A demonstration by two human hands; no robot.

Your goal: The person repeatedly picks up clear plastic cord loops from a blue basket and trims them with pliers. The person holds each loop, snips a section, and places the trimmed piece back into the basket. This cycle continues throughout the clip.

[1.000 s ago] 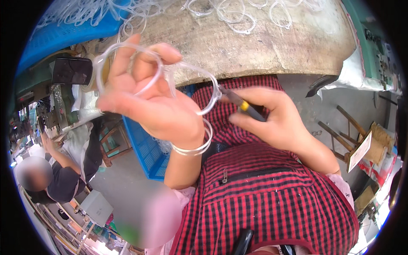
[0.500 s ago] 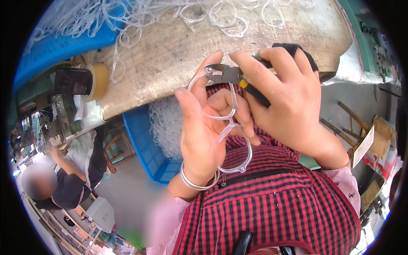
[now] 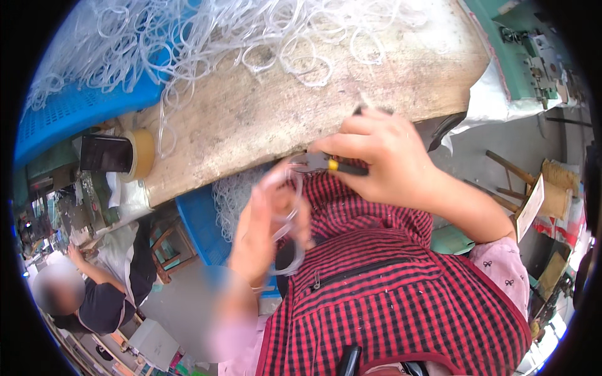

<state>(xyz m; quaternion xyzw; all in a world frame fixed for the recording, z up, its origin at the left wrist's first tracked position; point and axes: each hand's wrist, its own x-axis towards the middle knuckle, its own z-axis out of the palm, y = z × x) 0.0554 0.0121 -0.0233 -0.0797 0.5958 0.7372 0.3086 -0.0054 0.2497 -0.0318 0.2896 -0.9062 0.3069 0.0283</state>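
In my right hand (image 3: 395,160) is a pair of cutting pliers (image 3: 318,163) with grey jaws and a black and yellow handle. My left hand (image 3: 254,229), smeared by motion, is closed on clear plastic rings (image 3: 296,264), which hang across its fingers and palm. The plier jaws are at the left fingertips, by the upper end of the rings. Whether the jaws touch the plastic I cannot tell. Both hands are in front of the red and black checked apron (image 3: 370,269), close to the table's near edge.
Many clear plastic rings (image 3: 251,31) lie heaped on the worn wooden table (image 3: 251,125) and in a blue basket (image 3: 94,100). A tape roll (image 3: 143,153) supports a dark phone (image 3: 105,153). Below the edge stands another blue basket (image 3: 197,219). Another person (image 3: 103,301) works at far left.
Both hands have come down toward the apron and somewhat left, the pliers and rings with them. The left hand is now blurred. The view has shifted, showing more of the heap.
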